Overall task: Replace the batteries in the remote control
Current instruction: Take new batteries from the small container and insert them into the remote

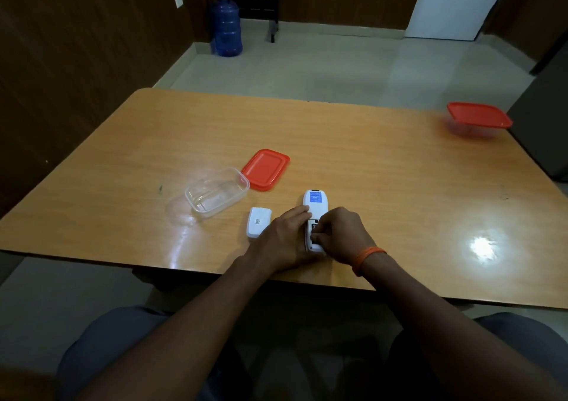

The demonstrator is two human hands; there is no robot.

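A white remote control [315, 201] lies face down on the wooden table [368, 167], a blue label on its far end and its battery compartment uncovered. My left hand [281, 240] grips the remote's left side and holds it down. The fingertips of my right hand [339, 231] press into the compartment; whether they hold a battery is hidden. The white battery cover [257, 221] lies on the table just left of my left hand.
A clear plastic container [215, 192] stands left of the remote with its red lid [266, 169] beside it. Another container with a red lid [478, 118] sits at the far right edge. A blue water jug [226, 28] stands on the floor beyond.
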